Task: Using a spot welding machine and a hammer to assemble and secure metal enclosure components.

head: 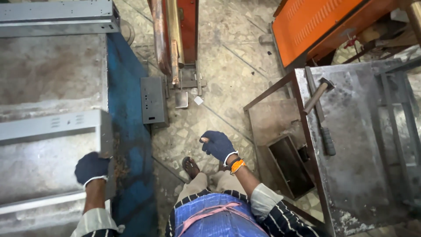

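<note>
Your left hand [91, 168], in a dark glove, is closed over the near corner of the bent sheet-metal panel [52, 125] that lies on the counter [44, 74] to your left, gripping its folded edge just where it meets the blue side of the machine [129, 109]. Your right hand [218, 145], also gloved, holds nothing; it hangs loosely half-curled above the tiled floor [228, 74], well apart from the panel. By the look of it you are at the stage of taking hold of the panel to shift or lift it, with only one corner secured. A next move would call for a second grip on the panel, since it is long. To your right, a hammer [316, 96] rests on the steel counter [355, 175].
</note>
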